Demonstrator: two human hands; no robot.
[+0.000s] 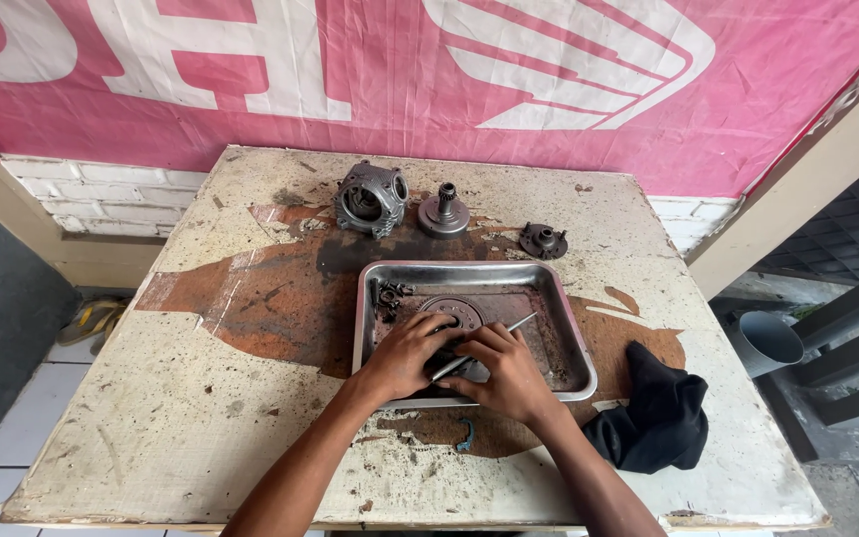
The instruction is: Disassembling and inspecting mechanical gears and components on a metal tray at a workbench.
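Disc point(452, 311): round, dark, greasy metal.

A black rag point(651, 413) lies on the worn table point(191, 418), a grey metal housing point(371, 199) and flanged hub point(443, 212) near its far edge

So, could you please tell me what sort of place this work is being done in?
Probably a small motorcycle or engine repair workshop, partly outdoors. Greasy engine parts, such as a metal housing and a geared hub, sit on a worn, oil-stained table, and both hands work over a metal tray holding a round disc part.
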